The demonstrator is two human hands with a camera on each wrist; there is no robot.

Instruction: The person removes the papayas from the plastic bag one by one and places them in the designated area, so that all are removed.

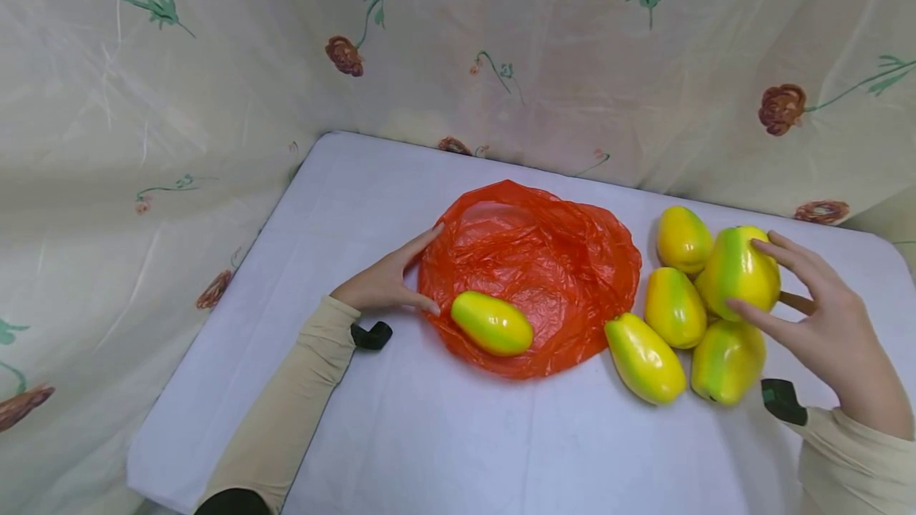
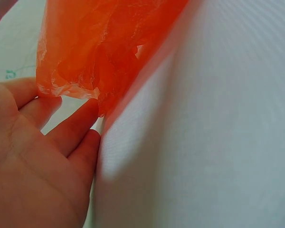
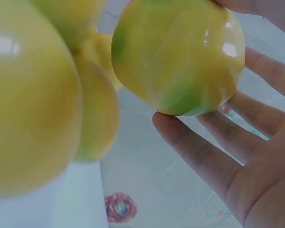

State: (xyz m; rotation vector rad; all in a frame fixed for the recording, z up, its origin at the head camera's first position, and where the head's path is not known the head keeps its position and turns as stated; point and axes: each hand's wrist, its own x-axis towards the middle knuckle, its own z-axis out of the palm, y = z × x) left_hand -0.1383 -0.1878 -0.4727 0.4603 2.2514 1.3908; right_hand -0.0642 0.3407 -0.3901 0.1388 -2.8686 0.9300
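A thin red plastic bag (image 1: 572,261) lies spread on the table, with one glossy yellow-green papaya (image 1: 492,323) on its near left part. My left hand (image 1: 386,280) is at the bag's left edge, thumb and fingers apart; in the left wrist view its fairly straight fingertips touch the crinkled plastic (image 2: 99,52). On the right, my right hand (image 1: 837,316) holds a larger-looking papaya (image 1: 740,272) between thumb and fingers, above the others in the cluster. The right wrist view shows the fingers around this papaya (image 3: 178,57).
Several other papayas (image 1: 675,308) sit close together right of the bag; the nearest one (image 1: 646,358) touches or nearly touches the bag's edge. A white cloth covers the table (image 1: 444,443). Behind and to the left hangs a flowered curtain (image 1: 236,78).
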